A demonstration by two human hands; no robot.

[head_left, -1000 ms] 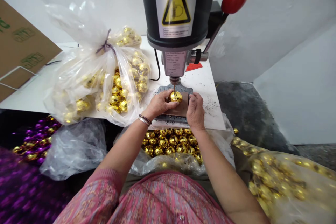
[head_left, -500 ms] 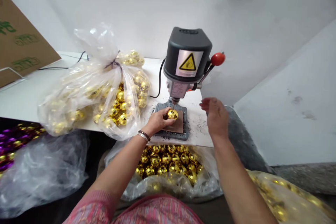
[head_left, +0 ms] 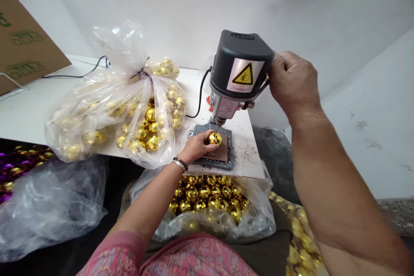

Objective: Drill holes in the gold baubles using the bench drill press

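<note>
Between the thumb and fingers of my left hand (head_left: pixel 198 146) is a gold mirrored ball (head_left: pixel 215 138), held on the brown pad (head_left: pixel 220 153) over the drill press base (head_left: pixel 230 161). The drill bit (head_left: pixel 217 128) comes down at the top of the ball; whether it has entered, I cannot tell. My right hand (head_left: pixel 293 79) is closed around the drill press lever, whose red knob is hidden by the fingers. Beside that hand stands the black motor housing of the drill press (head_left: pixel 246 47), with a yellow warning label (head_left: pixel 243 74).
A tied clear bag (head_left: pixel 129 108) of gold balls sits on the white table (head_left: pixel 22 116) to the left. An open bag of gold balls (head_left: pixel 207 192) lies at my lap. More gold balls (head_left: pixel 300 233) are at lower right. Dark shavings (head_left: pixel 244 144) surround the base. A cardboard box (head_left: pixel 26 39) stands left.
My right hand has moved up from beside the table and closed on the lever. The left hand still holds the gold ball under the bit. The view has shifted slightly.
</note>
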